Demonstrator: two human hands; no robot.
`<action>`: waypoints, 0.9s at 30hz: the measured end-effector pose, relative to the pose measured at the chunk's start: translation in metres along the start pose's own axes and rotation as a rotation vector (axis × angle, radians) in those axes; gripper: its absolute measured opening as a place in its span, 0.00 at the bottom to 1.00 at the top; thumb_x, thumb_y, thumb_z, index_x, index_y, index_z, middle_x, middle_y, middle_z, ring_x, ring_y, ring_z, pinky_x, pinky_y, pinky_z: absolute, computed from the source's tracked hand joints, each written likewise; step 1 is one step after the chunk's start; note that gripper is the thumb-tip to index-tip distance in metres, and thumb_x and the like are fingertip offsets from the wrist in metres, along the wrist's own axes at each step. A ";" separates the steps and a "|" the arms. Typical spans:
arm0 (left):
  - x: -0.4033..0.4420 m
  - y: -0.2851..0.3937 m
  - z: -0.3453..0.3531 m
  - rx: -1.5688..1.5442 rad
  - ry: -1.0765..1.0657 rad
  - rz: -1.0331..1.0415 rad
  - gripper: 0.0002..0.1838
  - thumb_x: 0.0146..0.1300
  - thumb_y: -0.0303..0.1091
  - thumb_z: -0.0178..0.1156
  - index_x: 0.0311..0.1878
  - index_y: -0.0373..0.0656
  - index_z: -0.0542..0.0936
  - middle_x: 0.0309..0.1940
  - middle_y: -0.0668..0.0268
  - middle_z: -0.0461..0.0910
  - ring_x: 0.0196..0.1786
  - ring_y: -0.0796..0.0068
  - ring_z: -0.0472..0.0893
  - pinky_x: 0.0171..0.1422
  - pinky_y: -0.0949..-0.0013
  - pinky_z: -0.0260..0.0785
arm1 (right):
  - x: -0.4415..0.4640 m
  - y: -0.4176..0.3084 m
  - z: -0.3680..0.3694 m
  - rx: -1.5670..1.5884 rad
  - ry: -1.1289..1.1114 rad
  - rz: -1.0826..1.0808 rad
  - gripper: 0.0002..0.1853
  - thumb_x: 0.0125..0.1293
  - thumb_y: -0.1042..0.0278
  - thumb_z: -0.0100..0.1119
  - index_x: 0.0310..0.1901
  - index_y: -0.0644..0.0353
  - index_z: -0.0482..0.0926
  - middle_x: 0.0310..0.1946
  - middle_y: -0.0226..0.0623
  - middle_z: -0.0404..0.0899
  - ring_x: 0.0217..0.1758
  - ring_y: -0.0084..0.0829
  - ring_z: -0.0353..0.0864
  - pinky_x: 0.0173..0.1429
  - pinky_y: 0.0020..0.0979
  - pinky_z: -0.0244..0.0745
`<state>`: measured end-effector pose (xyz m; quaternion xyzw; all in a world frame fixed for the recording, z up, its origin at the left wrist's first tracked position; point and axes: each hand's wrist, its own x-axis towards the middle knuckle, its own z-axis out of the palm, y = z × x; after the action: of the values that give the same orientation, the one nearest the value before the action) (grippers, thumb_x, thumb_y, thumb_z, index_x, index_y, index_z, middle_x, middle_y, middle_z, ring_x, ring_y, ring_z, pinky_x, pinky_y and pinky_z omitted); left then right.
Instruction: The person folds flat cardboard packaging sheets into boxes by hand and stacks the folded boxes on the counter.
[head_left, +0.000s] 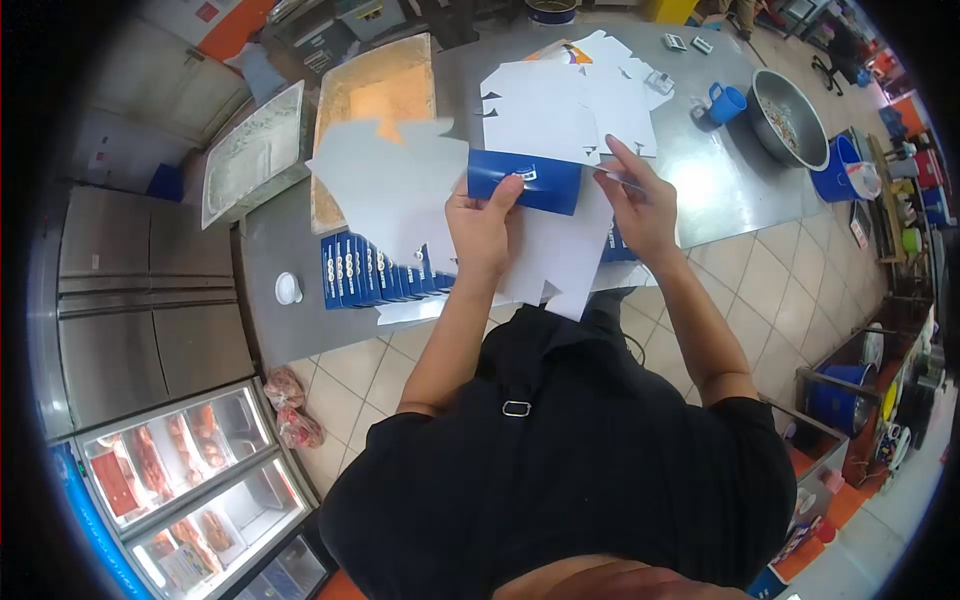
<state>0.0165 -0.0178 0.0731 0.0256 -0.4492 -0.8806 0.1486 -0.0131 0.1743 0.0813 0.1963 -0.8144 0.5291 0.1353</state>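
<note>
A carton blank [520, 182], blue with a small white print on the side facing up, is held between my two hands above the steel table. My left hand [480, 228] grips its left part, the thumb pressed on the blue face. At the right end my right hand [642, 208] has its fingers pinched at a thin folded flap, index finger stretched forward. White unfolded sheets [395, 185] spread out under and beside my left hand. A row of blue folded cartons [375, 270] stands along the table's near edge, left of my left arm.
Behind my hands lies a stack of white die-cut sheets [560, 100]. Two trays, a floury white one [255, 155] and a yellowish one [385, 60], stand left. A blue mug [727, 103] and a steel bowl [790, 120] are right. A small white tub [288, 289] sits left.
</note>
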 end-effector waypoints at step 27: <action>-0.033 -0.003 0.029 0.022 0.023 -0.198 0.15 0.62 0.31 0.68 0.49 0.40 0.77 0.38 0.68 0.81 0.41 0.77 0.82 0.43 0.73 0.79 | -0.024 -0.031 -0.006 -0.224 -0.288 0.004 0.34 0.64 0.62 0.63 0.70 0.58 0.61 0.30 0.47 0.82 0.30 0.40 0.83 0.36 0.35 0.77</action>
<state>0.0421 0.0161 0.0852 0.0817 -0.4524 -0.8856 0.0657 0.0225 0.1727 0.0982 0.2521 -0.8796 0.4016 0.0370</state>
